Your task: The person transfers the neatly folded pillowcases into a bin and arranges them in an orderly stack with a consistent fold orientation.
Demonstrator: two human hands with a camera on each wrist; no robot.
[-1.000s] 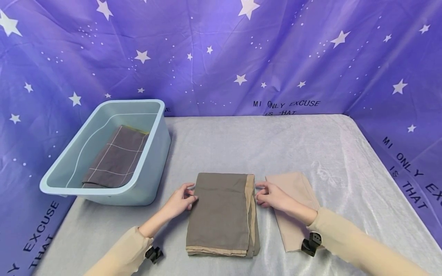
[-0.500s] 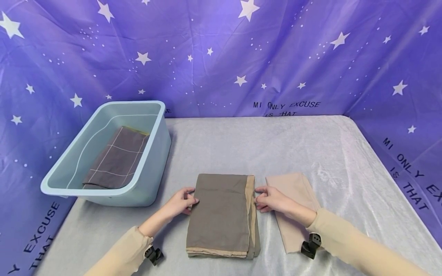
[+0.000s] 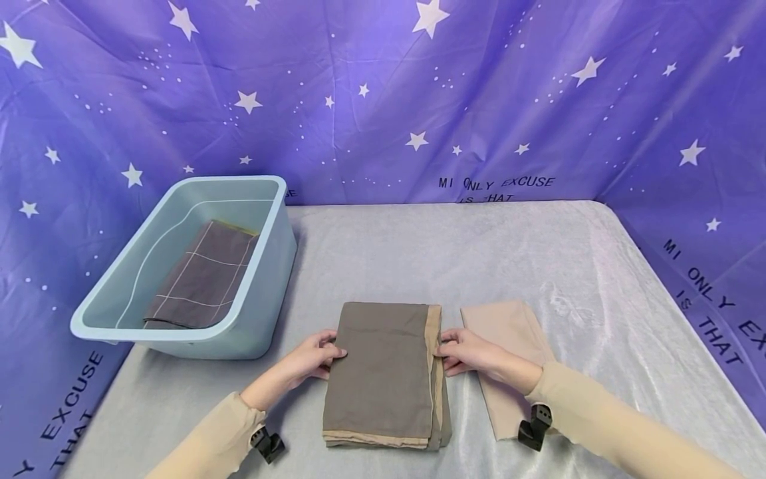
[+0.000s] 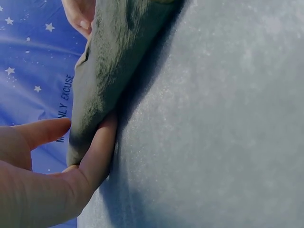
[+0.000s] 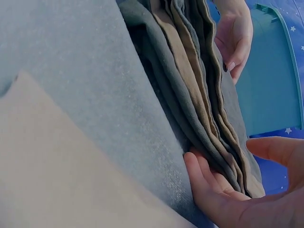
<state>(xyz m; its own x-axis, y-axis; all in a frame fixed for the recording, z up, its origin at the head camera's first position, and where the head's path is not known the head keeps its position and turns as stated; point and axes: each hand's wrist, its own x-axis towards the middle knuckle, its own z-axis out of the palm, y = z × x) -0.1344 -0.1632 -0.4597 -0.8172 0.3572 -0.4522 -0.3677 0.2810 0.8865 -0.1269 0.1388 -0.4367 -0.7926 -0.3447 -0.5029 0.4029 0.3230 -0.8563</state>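
While between two hands (image 3: pixel 306 358) (image 3: pixel 473 352), one cloth (image 3: pixel 383 372)

Brown cloth (image 3: pixel 380 369) — tan edging (image 3: pixel 432 326), blue tub (image 3: pixel 272 286)

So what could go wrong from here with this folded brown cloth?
The right hand grips the brown cloth at its loose, layered edge, so layers might slip apart if lifted unevenly. The right forearm passes over the pink cloth, so it could drag that askew.
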